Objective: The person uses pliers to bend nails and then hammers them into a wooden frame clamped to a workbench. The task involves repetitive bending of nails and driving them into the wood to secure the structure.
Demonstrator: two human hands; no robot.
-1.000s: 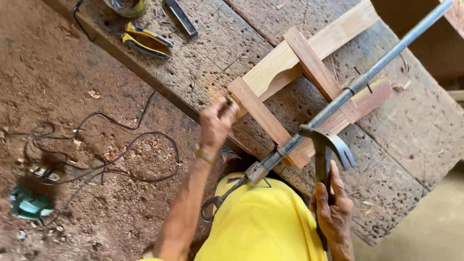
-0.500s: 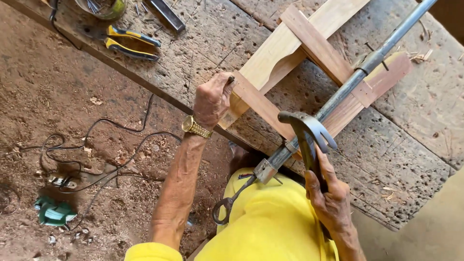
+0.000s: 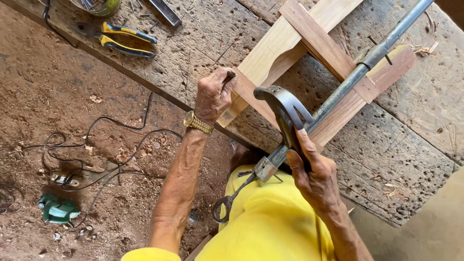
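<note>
My left hand (image 3: 213, 94), with a gold watch on its wrist, pinches a nail (image 3: 230, 75) against the end of a reddish wooden slat (image 3: 251, 94). That slat belongs to a wooden frame (image 3: 309, 43) of pale and reddish boards lying on the worn workbench (image 3: 396, 145). A long metal bar clamp (image 3: 348, 84) runs diagonally across the frame. My right hand (image 3: 311, 169) grips the handle of a claw hammer (image 3: 282, 108), whose dark head is raised over the slat near the left hand.
Yellow-handled pliers (image 3: 123, 38) and a dark flat tool (image 3: 164, 12) lie at the bench's far left. Black cables (image 3: 96, 145) and a green object (image 3: 58, 211) lie on the dirt floor. My yellow shirt (image 3: 270, 222) fills the bottom middle.
The hammer in my right hand has swung up and left toward the slat end. My left hand stayed at the slat end, now clearly pinching a nail.
</note>
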